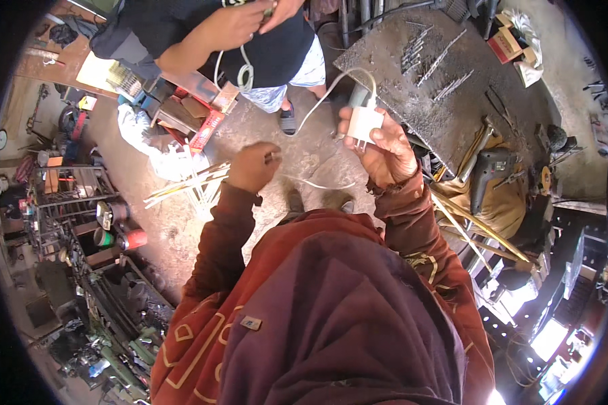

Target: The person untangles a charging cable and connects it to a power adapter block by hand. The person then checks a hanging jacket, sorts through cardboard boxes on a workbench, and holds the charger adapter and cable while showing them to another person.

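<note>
A white charger plug (365, 125) with metal prongs is held up in my right hand (385, 145), fingers and thumb wrapped about its sides. From its top a white cable (319, 102) loops over and down to the left. My left hand (253, 167) is closed at chest height to the left, with a small thing at its fingertips that I cannot make out. Another stretch of white cable (317, 183) hangs between my two hands. Opposite me, a person (250, 50) in a black top has both hands together near a white coiled cable (245, 77).
To the right, a metal-topped table (446, 74) bears several drill bits (450, 86). A cordless drill (489, 177) and a hammer (478, 145) lie beside it. Light-coloured sticks (196, 183) rest on the left floor, near a red box (209, 128). Cluttered racks (81, 223) line the left.
</note>
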A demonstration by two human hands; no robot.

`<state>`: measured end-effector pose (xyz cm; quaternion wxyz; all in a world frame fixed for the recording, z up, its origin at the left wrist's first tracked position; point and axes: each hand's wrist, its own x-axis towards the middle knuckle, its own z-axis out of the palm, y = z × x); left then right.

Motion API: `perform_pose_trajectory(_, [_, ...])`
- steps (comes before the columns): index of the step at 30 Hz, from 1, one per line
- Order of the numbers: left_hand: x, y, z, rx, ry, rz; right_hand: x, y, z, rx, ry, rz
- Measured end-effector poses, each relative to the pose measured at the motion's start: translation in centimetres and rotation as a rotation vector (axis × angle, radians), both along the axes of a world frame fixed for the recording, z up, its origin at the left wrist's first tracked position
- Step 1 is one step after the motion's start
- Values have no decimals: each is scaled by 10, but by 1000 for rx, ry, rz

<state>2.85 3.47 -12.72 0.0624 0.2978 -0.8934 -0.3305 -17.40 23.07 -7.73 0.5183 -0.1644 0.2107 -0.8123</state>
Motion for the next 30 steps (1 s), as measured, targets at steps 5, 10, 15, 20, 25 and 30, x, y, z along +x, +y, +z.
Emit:
perform_pose_trajectory(5, [29, 36, -13, 36, -43, -388, 0, -13, -7, 76, 98, -90])
perform_pose_trajectory(10, [31, 56, 98, 481, -19, -369, -16, -14, -32, 228, 313, -240])
perform_pose_trajectory(15, [38, 47, 169, 647, 400, -342, -21, -9, -59, 321, 535, -181])
perform_pose_trajectory(20, [11, 18, 195, 496, 903, -101, 13, 0, -54, 389, 515, 100])
perform_pose_trajectory(25, [-9, 12, 201, 441, 423, -353, 24, 3, -39, 163, 148, 130])
perform_pose_trajectory(30, [-2, 16, 130, 439, 160, -265, 22, 16, -23, -9, -5, 72])
